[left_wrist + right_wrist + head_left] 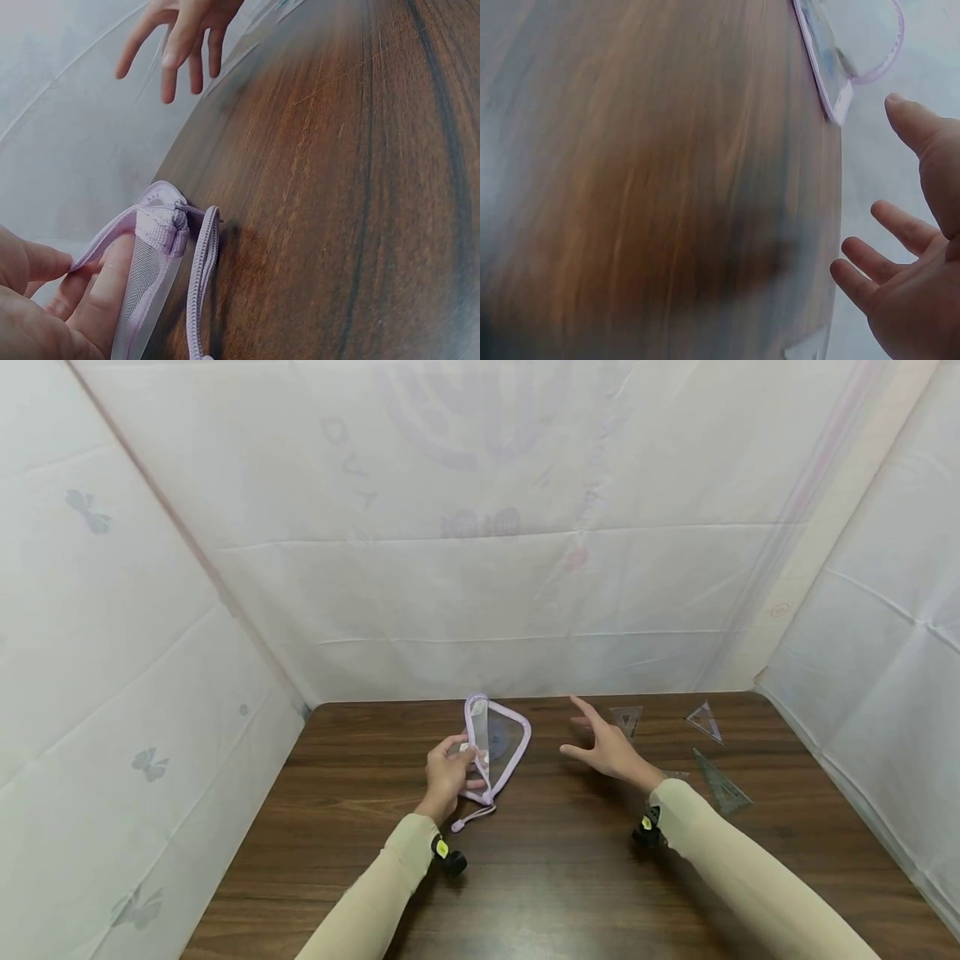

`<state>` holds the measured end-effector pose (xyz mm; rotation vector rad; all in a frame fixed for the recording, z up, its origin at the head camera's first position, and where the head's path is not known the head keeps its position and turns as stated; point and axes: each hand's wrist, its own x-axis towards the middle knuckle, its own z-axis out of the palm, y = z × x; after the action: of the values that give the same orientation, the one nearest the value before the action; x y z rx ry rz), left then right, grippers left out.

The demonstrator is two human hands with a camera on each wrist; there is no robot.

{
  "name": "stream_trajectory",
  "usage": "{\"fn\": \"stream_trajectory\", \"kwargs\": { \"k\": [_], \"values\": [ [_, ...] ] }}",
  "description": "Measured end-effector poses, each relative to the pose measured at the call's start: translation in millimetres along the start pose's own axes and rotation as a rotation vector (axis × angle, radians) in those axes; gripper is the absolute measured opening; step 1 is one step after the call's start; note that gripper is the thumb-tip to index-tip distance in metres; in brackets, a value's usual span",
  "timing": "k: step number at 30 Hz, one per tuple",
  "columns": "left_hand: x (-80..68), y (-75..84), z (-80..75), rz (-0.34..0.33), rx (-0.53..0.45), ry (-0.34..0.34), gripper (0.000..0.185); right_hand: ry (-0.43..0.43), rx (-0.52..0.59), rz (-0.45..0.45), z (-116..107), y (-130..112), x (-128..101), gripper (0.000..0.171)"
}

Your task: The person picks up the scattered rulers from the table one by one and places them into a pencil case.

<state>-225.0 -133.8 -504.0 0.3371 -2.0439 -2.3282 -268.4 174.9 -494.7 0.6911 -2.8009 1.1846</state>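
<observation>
A clear pouch with lilac zipper trim stands tilted on the brown table, its mouth held apart. My left hand pinches its near edge, and in the left wrist view my fingers grip the mesh side of the pouch beside the zipper end. My right hand hovers empty to the right of the pouch, fingers spread and straight; the right wrist view shows the open palm and the pouch farther off.
Three clear plastic set squares lie at the back right of the table: one just behind my right hand, one farther right, a longer one nearer. White sheeting walls the table on three sides.
</observation>
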Motion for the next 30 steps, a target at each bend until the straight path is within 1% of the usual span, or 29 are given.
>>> {"fn": "stream_trajectory", "kwargs": {
  "k": [9, 20, 26, 30],
  "values": [
    [1.5, 0.2, -1.1, -0.004, 0.001, -0.008, 0.029, 0.001, -0.026, 0.005, -27, 14, -23, 0.095],
    [-0.7, -0.4, 0.2, -0.014, 0.001, -0.004, 0.026, 0.02, -0.069, 0.04, -48, 31, -53, 0.093],
    [-0.2, -0.2, 0.0, -0.01, -0.003, -0.014, 0.027, 0.022, -0.094, 0.064, -63, 37, -67, 0.093],
    [0.7, -0.3, -1.0, -0.007, -0.002, -0.024, 0.029, 0.027, -0.113, 0.062, -70, 41, -75, 0.094]
  ]
}}
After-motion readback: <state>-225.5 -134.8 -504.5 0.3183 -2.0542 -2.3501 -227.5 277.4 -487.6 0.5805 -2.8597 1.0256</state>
